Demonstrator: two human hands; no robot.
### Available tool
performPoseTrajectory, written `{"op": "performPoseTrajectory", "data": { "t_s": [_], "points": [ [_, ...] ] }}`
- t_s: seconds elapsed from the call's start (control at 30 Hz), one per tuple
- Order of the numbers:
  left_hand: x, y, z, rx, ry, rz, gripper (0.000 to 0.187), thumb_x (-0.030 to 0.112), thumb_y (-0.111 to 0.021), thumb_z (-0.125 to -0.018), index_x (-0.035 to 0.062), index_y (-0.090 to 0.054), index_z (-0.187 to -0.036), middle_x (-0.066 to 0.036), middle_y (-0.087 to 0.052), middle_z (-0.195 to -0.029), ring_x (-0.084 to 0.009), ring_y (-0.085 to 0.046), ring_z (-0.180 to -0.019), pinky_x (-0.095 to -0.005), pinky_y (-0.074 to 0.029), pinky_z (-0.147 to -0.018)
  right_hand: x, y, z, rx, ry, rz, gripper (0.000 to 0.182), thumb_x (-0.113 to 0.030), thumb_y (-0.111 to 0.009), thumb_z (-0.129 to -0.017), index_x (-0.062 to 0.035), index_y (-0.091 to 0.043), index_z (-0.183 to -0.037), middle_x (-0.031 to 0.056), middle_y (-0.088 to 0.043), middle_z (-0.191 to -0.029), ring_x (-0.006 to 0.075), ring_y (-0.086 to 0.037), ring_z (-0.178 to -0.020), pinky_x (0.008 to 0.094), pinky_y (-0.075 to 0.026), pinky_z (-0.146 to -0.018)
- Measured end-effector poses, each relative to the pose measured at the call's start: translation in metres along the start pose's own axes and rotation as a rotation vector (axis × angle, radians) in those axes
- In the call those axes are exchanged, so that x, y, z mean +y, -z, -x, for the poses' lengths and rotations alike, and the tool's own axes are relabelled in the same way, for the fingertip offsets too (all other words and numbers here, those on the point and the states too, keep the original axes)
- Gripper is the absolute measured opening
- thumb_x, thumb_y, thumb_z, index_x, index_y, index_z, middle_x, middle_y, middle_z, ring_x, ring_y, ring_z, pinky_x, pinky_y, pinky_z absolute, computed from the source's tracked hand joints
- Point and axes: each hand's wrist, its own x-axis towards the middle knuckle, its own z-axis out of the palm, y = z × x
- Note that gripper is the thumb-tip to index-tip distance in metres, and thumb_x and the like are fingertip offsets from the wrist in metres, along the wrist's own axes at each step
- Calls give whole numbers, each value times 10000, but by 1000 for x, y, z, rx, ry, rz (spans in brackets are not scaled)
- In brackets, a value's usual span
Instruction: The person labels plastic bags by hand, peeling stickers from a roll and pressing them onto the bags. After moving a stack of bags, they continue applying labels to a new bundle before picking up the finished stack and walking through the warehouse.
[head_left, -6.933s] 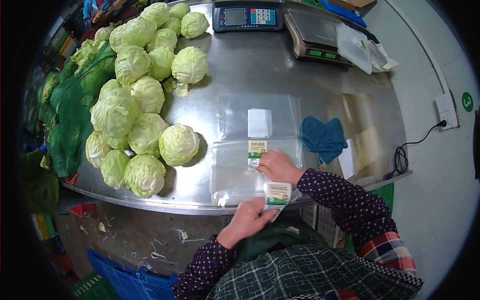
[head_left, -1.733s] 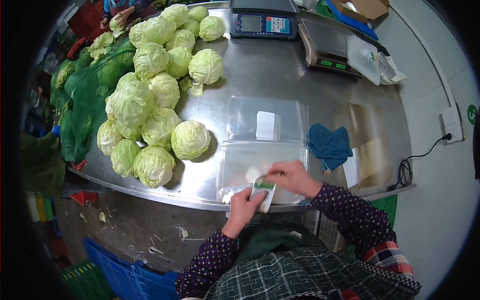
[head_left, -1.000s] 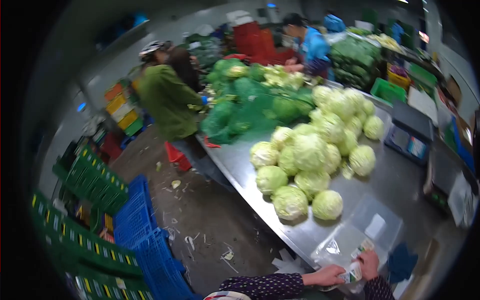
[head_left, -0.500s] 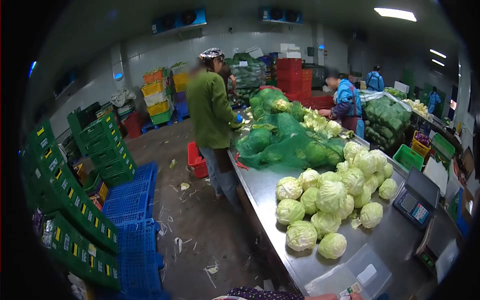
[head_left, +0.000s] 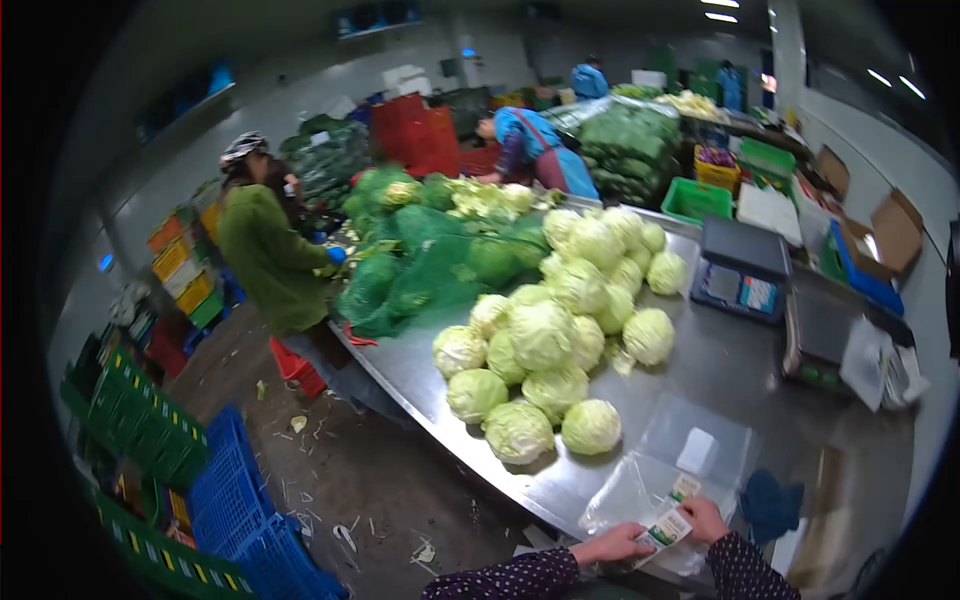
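Two hands (head_left: 660, 535) gripping label roll (head_left: 668, 526), bags (head_left: 640, 485) beneath

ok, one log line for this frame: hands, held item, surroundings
left hand: on label strip | right hand: on label strip | under: clear bags | beside: cabbage pile, blue cloth

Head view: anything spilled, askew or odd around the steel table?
Pale leaf scraps litter the floor beside the stainless steel table, trimmings fallen off the bench. One loose leaf lies apart from the heaped pale green cabbages. The clear plastic bags by the hands lie flat; nothing else stands out.
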Motion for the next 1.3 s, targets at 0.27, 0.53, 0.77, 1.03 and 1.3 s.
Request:
{"op": "performPoseTrajectory", "data": {
  "t_s": [0.27, 0.53, 0.77, 1.03, 1.3],
  "points": [
    [-5, 4, -17, 114, -151, -317, 302, 221, -650, -867, 75, -646, -1132, -149, -648, -1065, -273, -598, -1018, -352, -464, -895, -5, 5, 2, -14, 76, 70, 233, -290, -612, -810, -67, -681, -806, 180, -638, -784, 378, -606, -805, 452, -479, -715],
    [7, 1, -1, 186, 12, -146, 271, 169, -661, -857, 41, -644, -1096, -102, -656, -1072, -186, -643, -948, -328, -503, -826, -101, 134, -22, 482, -11, -168, 173, -175, -597, -907, -7, -619, -871, 95, -558, -695, 172, -527, -649, 304, -439, -603],
    [21, -6, 5, 337, -95, -174, 251, 119, -704, -809, 68, -697, -1055, -134, -621, -1139, -254, -603, -1049, -355, -468, -899, -82, 37, 23, -93, -132, -412, 260, -200, -717, -802, 11, -674, -947, 127, -672, -793, 244, -647, -734, 326, -514, -690],
    [29, -8, 28, 403, 119, 89, 260, 214, -739, -827, -6, -712, -961, -67, -708, -731, -95, -658, -752, -274, -525, -675, -98, 54, 17, 203, 27, -282, 192, -206, -716, -793, -49, -684, -899, 133, -667, -776, 262, -643, -669, 333, -492, -608],
    [35, -19, 58, 204, 163, 69, 304, 231, -682, -887, 20, -671, -1106, -86, -728, -888, -92, -655, -789, -280, -527, -706, -30, 16, -26, 132, -63, 263, 528, -353, -808, -655, -71, -585, -1041, 115, -611, -964, 298, -598, -960, 441, -476, -775]
  ]
}}
